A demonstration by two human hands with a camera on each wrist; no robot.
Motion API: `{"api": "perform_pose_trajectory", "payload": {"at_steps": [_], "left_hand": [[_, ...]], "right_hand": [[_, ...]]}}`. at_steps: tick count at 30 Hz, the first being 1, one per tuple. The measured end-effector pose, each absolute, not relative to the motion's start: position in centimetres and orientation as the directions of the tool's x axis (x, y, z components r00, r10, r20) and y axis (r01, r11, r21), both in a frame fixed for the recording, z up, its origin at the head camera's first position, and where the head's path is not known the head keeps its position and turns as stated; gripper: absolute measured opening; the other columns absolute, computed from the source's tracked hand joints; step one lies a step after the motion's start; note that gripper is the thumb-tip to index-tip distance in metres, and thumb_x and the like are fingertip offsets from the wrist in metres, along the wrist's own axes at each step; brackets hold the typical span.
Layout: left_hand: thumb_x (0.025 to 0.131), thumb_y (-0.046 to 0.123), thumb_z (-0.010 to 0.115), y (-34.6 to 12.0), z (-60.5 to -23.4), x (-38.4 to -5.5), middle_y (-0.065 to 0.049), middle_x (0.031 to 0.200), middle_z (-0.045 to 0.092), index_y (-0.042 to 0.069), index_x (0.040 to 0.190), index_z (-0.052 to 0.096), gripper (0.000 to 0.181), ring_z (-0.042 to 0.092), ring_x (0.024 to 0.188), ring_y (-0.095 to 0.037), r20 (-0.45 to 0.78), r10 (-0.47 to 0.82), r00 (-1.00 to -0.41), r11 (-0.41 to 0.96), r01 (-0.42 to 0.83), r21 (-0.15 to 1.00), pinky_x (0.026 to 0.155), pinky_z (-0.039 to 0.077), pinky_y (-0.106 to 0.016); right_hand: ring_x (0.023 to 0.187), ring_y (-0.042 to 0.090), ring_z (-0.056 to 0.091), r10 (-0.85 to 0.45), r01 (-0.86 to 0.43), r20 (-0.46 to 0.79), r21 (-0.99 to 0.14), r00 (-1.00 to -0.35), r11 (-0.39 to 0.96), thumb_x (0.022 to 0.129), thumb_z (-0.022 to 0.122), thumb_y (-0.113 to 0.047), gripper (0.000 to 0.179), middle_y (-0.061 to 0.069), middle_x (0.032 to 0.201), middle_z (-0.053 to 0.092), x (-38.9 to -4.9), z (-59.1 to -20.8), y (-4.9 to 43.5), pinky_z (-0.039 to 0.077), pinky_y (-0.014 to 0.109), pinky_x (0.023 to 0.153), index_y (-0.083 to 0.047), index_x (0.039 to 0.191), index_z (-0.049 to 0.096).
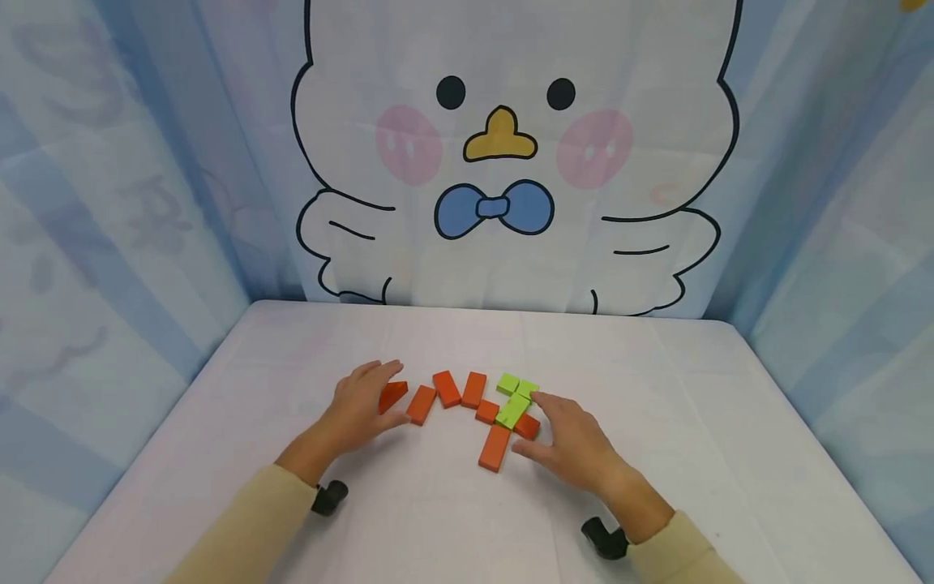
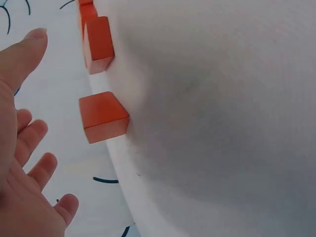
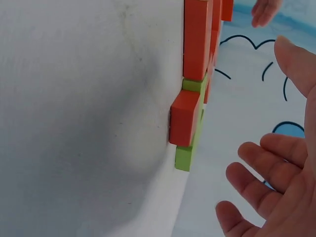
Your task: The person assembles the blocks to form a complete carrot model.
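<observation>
Several orange blocks [image 1: 422, 405] and green blocks [image 1: 514, 410] lie on a white table in a curved row. At its left end, my left hand [image 1: 361, 410] is spread over an orange block [image 1: 392, 396], which it partly hides in the head view. The left wrist view shows that block [image 2: 103, 116] standing apart from the fingers. My right hand [image 1: 576, 442] hovers at the right end, beside the green blocks and a short orange block [image 1: 527, 426]. In the right wrist view its fingers [image 3: 266, 168] are spread and hold nothing. A longer orange block [image 1: 494, 448] points toward the front.
White cloth covers the table [image 1: 438, 527]. Blue and white curtains [image 1: 109, 243] enclose the sides, and a printed bird backdrop [image 1: 503, 259] hangs behind the far edge. A black wrist device [image 1: 606, 539] shows at the right sleeve, another [image 1: 330, 497] at the left.
</observation>
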State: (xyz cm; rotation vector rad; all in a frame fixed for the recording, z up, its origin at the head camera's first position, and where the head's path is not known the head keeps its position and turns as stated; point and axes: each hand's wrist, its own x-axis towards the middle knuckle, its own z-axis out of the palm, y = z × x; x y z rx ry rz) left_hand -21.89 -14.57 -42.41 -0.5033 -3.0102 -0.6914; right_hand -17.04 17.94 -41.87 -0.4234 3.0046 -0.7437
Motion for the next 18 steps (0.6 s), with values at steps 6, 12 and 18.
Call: {"api": "perform_pose_trajectory", "payload": {"at_steps": [6,12,18], "left_hand": [[0.083,0.036,0.083,-14.1,-43.2,-22.8,-0.012,0.145,0.051,0.01,0.148,0.048,0.078,0.03,0.142,-0.037,0.009,0.292,-0.956,0.85,0.264,0.455,0.111,0.021,-0.065],[0.084,0.034,0.083,-13.5,-43.5,-23.5,-0.012,0.144,0.051,0.012,0.145,0.052,0.073,0.033,0.14,-0.036,-0.03,0.293,-0.956,0.842,0.243,0.481,0.111,0.024,-0.062],[0.084,0.033,0.083,-13.0,-44.0,-24.1,-0.013,0.142,0.052,0.013,0.143,0.055,0.068,0.04,0.135,-0.034,-0.071,0.285,-0.956,0.843,0.215,0.493,0.11,0.029,-0.059]], "right_hand": [[0.125,0.033,0.051,-0.241,-0.2,-0.003,-0.548,-0.97,0.812,0.085,0.08,-0.04,0.075,0.013,0.14,0.055,-17.0,-42.6,17.6,0.043,0.054,0.103,-0.005,0.144,0.051],[0.118,0.027,0.054,-0.247,-0.173,-0.047,-0.589,-0.968,0.789,0.083,0.083,-0.037,0.074,0.009,0.137,0.057,-16.9,-43.1,17.3,0.046,0.049,0.101,-0.006,0.143,0.053],[0.125,0.029,0.05,-0.276,-0.169,-0.086,-0.607,-0.957,0.776,0.084,0.081,-0.036,0.071,0.008,0.138,0.056,-16.7,-43.3,16.9,0.042,0.05,0.105,-0.006,0.142,0.054]]}}
